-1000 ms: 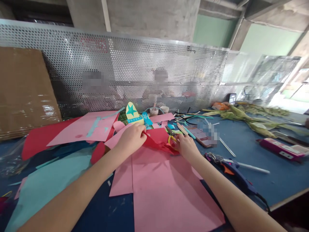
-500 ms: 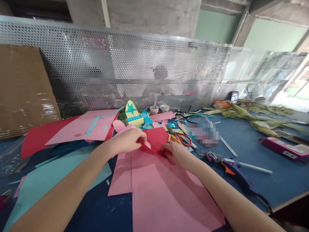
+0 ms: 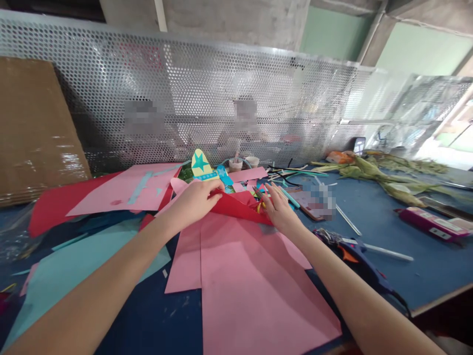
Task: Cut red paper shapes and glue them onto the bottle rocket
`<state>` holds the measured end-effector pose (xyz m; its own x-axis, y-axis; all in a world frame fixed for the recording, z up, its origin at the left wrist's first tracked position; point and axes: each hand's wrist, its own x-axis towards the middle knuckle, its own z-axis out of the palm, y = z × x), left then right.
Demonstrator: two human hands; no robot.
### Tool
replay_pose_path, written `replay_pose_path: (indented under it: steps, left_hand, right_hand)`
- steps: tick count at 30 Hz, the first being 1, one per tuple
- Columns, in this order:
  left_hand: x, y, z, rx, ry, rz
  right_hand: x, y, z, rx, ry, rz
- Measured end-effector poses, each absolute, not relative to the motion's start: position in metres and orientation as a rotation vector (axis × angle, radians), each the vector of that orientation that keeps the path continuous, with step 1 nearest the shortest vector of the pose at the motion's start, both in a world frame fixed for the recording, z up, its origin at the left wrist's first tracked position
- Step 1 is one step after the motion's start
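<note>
My left hand (image 3: 207,198) pinches the upper left edge of a red paper sheet (image 3: 238,208). The sheet is raised and tilted, crossing the top of a large pink paper sheet (image 3: 258,286). At the right end of the red sheet, my right hand (image 3: 281,209) has its fingers stretched out over a pair of scissors (image 3: 259,192). The blades and a bit of yellow handle show; the hand hides the other handle. Whether these fingers touch the scissors or the red paper I cannot tell. Behind the hands stands a yellow paper piece with a teal star (image 3: 200,163).
To the right lie a blue glue gun (image 3: 364,261), a phone (image 3: 308,203), a magenta box (image 3: 432,223) and dried husks (image 3: 391,190). Teal paper (image 3: 74,276) and more pink paper (image 3: 121,190) lie left. A perforated metal screen (image 3: 207,88) runs behind the table.
My right hand has moved up and right from the red paper's lower edge to the scissors, its fingers straightening. The red paper now stands more raised, with my left hand still on it.
</note>
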<state>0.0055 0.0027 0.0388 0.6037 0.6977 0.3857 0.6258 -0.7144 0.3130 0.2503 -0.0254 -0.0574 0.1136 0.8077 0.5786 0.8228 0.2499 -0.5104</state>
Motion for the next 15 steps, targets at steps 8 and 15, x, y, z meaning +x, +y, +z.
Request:
replay_pose_path:
  steps: [8, 15]
  left_hand:
    - [0.01, -0.003, 0.039, 2.701, 1.201, 0.78]
    - [-0.01, 0.012, 0.026, 2.807, 1.42, 0.62]
  right_hand:
    - [0.206, -0.058, -0.027, -1.445, -1.893, 0.254]
    - [0.222, -0.031, -0.018, -1.46, -1.621, 0.241]
